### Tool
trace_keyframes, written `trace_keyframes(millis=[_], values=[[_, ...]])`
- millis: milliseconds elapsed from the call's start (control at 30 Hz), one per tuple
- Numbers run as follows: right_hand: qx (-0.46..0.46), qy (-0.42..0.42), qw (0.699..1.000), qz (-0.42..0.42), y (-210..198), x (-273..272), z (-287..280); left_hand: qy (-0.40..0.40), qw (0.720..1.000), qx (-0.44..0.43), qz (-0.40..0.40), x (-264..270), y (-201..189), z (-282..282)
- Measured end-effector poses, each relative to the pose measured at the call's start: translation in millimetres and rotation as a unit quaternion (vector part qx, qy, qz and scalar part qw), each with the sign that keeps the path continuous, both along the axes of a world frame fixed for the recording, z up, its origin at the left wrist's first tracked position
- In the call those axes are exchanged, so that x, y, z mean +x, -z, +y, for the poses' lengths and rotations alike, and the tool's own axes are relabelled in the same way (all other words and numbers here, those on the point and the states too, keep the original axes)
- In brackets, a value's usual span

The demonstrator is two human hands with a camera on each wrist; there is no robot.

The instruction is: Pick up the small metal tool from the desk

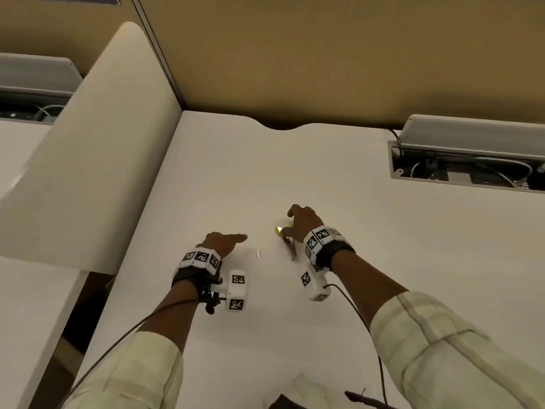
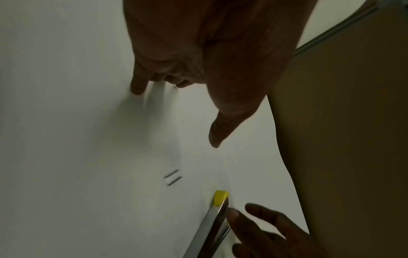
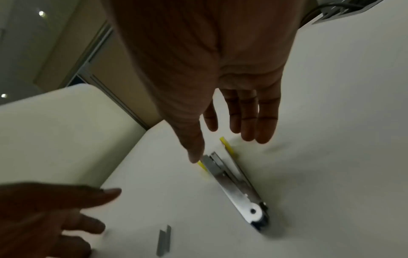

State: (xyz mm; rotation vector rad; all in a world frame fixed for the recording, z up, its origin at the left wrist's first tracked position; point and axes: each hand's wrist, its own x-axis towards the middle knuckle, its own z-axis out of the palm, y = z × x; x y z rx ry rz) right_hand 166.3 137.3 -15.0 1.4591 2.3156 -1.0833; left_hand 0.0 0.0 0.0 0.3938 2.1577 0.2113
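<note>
A metal stapler (image 1: 287,242) with yellow plastic parts lies swung open on the white desk (image 1: 383,261). My right hand (image 1: 303,222) hovers over its front end with fingers straight and spread. The thumb tip sits at the metal magazine (image 3: 220,172) by the yellow tip; I cannot tell whether it touches. A short strip of staples (image 1: 258,254) lies loose between my hands. My left hand (image 1: 225,242) holds nothing; its fingers stretch towards the strip, just short of it. In the left wrist view the staple strip (image 2: 173,177) lies beyond my thumb (image 2: 217,132).
A padded cream divider (image 1: 88,143) borders the desk on the left. An open cable tray (image 1: 466,163) with wires sits at the back right. A tan partition wall (image 1: 324,54) closes the back. Something dark (image 1: 295,402) shows at the near edge.
</note>
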Motion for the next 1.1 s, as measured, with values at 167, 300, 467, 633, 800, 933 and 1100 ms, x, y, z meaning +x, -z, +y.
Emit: trace_keyframes(millis=[167,300,467,633,800,933,1100], values=[[0.001,-0.031,0.998,-0.046,13,-7,-10,-0.013,1.0,-0.024,-0.011,0,4,9],[0.015,-0.032,0.998,-0.043,15,-7,-12,-0.049,0.998,-0.039,-0.005,12,0,14],[-0.011,0.016,1.0,0.022,3,-4,-7,-0.138,0.988,0.072,-0.021,27,-4,12],[-0.05,0.05,0.978,0.196,-34,-3,-7,-0.202,0.93,0.254,-0.172,53,-38,15],[-0.103,0.015,0.954,0.281,-76,0,-18,-0.202,0.874,0.36,-0.257,71,-77,14],[-0.094,-0.006,0.943,0.319,-100,10,-29,-0.184,0.86,0.41,-0.243,78,-99,5],[-0.076,0.037,0.922,0.378,-125,25,-41,-0.198,0.846,0.446,-0.215,88,-116,-9]])
